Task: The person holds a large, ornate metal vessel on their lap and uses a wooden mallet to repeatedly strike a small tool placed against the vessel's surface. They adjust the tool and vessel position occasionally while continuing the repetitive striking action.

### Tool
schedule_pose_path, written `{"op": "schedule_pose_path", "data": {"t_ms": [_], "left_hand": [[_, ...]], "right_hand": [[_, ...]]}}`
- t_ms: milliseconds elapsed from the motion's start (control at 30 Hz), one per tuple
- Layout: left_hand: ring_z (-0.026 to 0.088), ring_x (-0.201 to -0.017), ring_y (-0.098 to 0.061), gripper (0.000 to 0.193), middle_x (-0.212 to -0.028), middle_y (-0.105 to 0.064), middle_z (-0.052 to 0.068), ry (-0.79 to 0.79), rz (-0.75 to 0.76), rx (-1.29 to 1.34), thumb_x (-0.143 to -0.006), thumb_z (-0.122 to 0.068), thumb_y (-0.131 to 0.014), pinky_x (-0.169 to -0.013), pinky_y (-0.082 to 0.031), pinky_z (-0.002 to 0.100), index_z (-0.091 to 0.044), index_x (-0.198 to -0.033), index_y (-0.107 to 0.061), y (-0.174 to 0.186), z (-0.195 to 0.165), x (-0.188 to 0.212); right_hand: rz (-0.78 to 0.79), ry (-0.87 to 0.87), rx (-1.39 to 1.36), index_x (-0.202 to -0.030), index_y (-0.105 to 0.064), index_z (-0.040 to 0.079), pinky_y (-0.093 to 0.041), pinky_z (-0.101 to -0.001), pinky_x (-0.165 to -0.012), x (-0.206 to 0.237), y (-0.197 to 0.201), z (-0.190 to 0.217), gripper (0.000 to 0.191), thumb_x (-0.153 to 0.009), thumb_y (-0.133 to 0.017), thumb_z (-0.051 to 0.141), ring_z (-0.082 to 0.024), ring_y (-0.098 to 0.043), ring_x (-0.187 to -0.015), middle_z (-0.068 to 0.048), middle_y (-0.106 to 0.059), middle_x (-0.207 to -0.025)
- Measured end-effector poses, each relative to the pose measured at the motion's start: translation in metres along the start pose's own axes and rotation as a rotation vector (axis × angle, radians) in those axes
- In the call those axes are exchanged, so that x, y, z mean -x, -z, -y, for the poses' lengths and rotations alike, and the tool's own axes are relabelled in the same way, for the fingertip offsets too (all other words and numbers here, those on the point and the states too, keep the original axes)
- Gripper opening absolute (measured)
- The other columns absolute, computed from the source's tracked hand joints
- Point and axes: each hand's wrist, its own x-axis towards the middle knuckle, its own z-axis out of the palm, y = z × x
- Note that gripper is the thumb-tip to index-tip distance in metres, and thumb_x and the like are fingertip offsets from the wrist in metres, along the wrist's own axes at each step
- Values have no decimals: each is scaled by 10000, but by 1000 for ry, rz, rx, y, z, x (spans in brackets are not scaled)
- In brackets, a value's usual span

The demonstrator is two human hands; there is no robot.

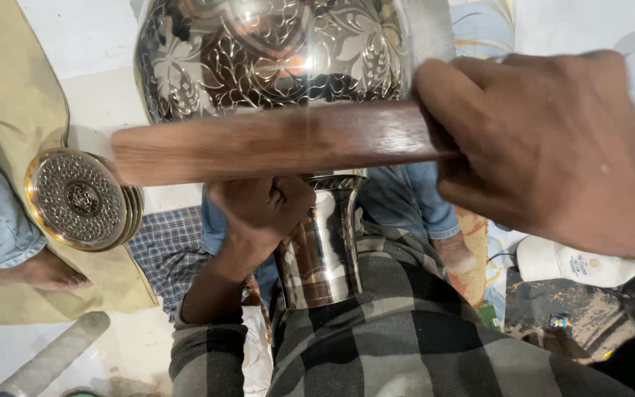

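Head view: looks down past a checked shirt onto the work in the lap
Vessel: large engraved silver-coloured metal pot with floral chasing (pixel 273 55); body fills the upper centre of the frame, narrow polished neck (pixel 323 242) points down toward the lap at lower centre
Handling: judged heavy, rigid and slippery on the polished neck; the engraved skin would likely dent or scratch; the neck looks the safest hold
Left hand (pixel 262 209): closed in a fist at the neck's fluted rim, centre of frame, steadying the pot
Right hand (pixel 545 147): fingers wrapped tight round one end of a flat brown wooden stick (pixel 273 143); stick lies across the frame in front of the pot's belly, blurred
Around: round embossed metal plates with brass-coloured rims (pixel 79 198), stacked at left; another person's bare foot (pixel 38 270) and jeans leg at far left; pale grey roll (pixel 53 356) at lower left
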Motion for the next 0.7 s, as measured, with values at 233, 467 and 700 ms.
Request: {"op": "schedule_pose_path", "data": {"t_ms": [233,467,700], "left_hand": [[132,-475,-504,67,-603,-583,44,116,20,34,-748,38,-655,-458,-454,343,-23,-766,-634,4,-19,-13],[206,-787,-763,300,-990,-749,139,161,-285,708,-939,229,-576,-626,-681,297,23,-1147,-642,8,-12,-37],[98,-594,-713,305,-943,-778,119,136,-98,438,-947,172,-565,-479,-571,211,15,-1158,-720,-1,-13,-40]], "right_hand": [[83,-150,-426,-1066,-612,36,-511,-338,-539,38,-15,-25,394,-728,-759,177,-179,-674,-594,-58,-648,-708],[-490,-446,-882,-923,-616,1,-456,-300,-585,29,-122,-19,277,-901,-858,135,-148,-585,-645,-67,-631,-789],[-451,-1074,-1764,-896,-626,33,-430,-283,-453,55,-280,16,164,-833,-776,51,-138,-581,-512,-48,-600,-667]]}}
